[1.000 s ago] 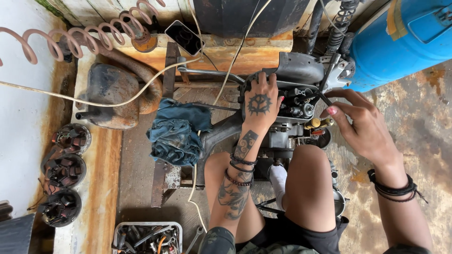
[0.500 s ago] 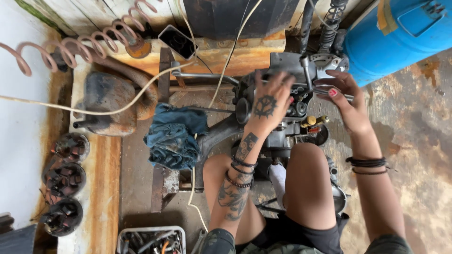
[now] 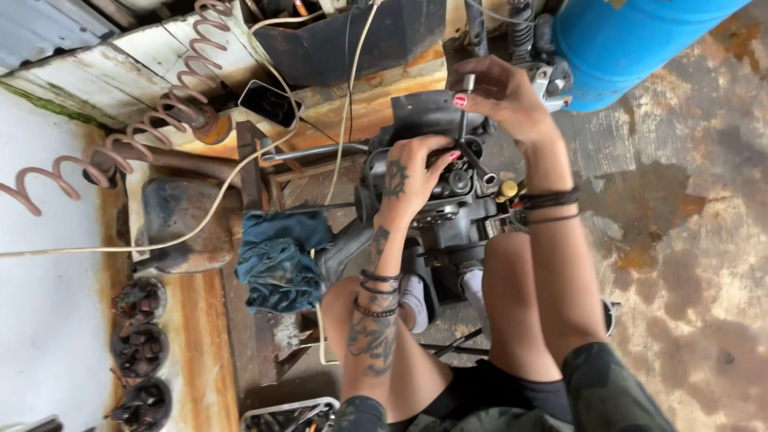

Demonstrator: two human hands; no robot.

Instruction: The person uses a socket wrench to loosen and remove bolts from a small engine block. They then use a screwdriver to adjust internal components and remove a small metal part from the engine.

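Note:
A dark grey engine block (image 3: 448,212) stands on the ground between my knees. My left hand (image 3: 408,180) rests on its top, fingers curled over the upper edge by a metal socket piece (image 3: 480,166). My right hand (image 3: 500,96) reaches to the far side of the engine and grips a thin metal tool shaft (image 3: 464,112) that stands nearly upright above the block. A small yellow cap (image 3: 507,190) shows on the engine's right side.
A blue denim rag (image 3: 280,260) lies left of the engine. A blue drum (image 3: 632,40) stands at the top right. A rusty coil spring (image 3: 128,136), a phone (image 3: 270,102), a white cable (image 3: 200,224), round rusty parts (image 3: 138,344) and a tool tray (image 3: 292,416) lie to the left.
My right hand has moved from the engine's right side up to its far edge and taken hold of the tool shaft. My left hand stays on the engine top.

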